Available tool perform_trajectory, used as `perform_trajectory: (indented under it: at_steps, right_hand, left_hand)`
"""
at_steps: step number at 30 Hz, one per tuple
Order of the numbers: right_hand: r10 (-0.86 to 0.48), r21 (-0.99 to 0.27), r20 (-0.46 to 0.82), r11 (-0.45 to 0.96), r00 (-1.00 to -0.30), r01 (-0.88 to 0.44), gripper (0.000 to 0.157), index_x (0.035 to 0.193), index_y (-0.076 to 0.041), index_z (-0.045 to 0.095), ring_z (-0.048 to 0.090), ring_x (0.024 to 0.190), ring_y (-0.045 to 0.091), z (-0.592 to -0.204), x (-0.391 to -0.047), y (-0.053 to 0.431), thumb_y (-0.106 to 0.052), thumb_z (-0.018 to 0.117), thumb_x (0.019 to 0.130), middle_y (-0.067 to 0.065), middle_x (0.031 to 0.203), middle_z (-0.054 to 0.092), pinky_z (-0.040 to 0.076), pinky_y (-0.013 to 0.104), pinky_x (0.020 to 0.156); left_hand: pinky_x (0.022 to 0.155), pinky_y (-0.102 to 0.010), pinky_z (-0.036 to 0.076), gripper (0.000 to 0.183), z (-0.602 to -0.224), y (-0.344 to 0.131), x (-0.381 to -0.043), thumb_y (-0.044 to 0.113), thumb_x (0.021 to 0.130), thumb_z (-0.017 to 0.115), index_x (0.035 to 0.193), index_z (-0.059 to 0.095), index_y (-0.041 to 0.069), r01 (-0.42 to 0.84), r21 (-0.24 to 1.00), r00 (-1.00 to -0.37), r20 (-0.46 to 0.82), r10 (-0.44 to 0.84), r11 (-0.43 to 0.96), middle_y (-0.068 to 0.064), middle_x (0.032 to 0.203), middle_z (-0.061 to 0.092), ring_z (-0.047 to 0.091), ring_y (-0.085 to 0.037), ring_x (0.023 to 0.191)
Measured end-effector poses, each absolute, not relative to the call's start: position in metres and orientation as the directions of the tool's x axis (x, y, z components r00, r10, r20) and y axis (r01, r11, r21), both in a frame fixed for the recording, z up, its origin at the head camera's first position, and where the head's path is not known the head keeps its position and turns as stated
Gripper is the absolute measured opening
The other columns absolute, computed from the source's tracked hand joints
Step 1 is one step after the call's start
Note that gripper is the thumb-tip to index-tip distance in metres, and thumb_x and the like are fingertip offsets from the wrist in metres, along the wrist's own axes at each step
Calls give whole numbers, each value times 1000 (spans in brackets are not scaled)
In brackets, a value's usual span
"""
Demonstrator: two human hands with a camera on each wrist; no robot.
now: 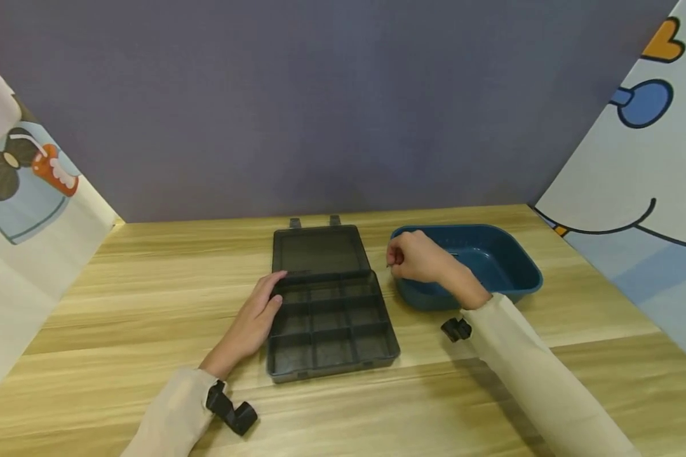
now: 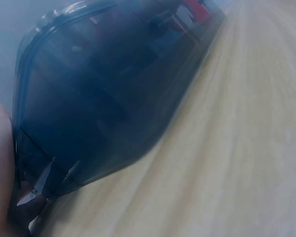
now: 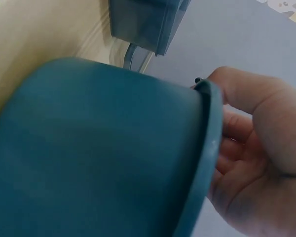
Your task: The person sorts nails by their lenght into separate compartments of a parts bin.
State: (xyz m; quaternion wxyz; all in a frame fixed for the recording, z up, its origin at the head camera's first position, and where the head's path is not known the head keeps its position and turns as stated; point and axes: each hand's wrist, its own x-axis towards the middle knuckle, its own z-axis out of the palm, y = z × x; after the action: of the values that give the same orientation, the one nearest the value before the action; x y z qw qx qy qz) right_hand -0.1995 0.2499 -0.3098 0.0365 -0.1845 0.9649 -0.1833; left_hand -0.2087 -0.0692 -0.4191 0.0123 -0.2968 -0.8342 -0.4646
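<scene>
Pinching a tiny dark piece [image 1: 389, 265] between thumb and fingertip of the right hand [image 1: 418, 256], beside the left rim of a deep-blue, rounded-rectangular plastic basin [image 1: 494, 266].
Touching, with the left hand [image 1: 254, 320], the left edge of a translucent smoky-grey plastic compartment box [image 1: 331, 346], set left of the basin on a pale wood-grain table [image 1: 148, 285] with lid [image 1: 320, 247] opened toward the grey wall [image 1: 320, 108]; thumb and forefinger parted, other fingers mostly hidden. Too small to tell: the piece's exact shape.

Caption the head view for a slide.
Left hand touching an open divided box, right hand pinching a tiny item at the left end of a blue basin.
</scene>
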Motion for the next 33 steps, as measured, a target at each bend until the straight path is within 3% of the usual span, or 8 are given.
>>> perform_trajectory:
  at_steps: [6, 23, 33]
  right_hand:
    - [-352, -367, -32, 875, -936, -316, 5, 86, -1, 68, 56, 65, 13, -310, -206, 251, -3, 64, 83, 6, 79, 64, 48, 30, 62]
    - [-380, -321, -79, 885, -922, -337, 5, 81, -8, 66, 49, 63, 15, -304, -216, 245, -3, 64, 84, 3, 75, 60, 43, 30, 62]
    - [-389, -321, -100, 884, -916, -340, 8, 86, -8, 65, 53, 67, 14, -299, -212, 241, -1, 60, 86, 4, 79, 61, 45, 30, 63]
  left_hand:
    - [107, -60, 28, 45, -421, -71, -208, 10, 102, 36, 145, 33, -1, 494, 769, -830, 278, 483, 406, -22, 148, 33, 31, -41, 137]
    - [109, -58, 28, 45, -417, -70, -209, 10, 102, 37, 145, 33, -2, 502, 767, -827, 289, 483, 400, -22, 148, 33, 31, -40, 138]
    - [109, -59, 27, 45, -416, -69, -209, 12, 103, 36, 146, 31, -1, 489, 773, -828, 268, 492, 403, -22, 150, 30, 28, -40, 139]
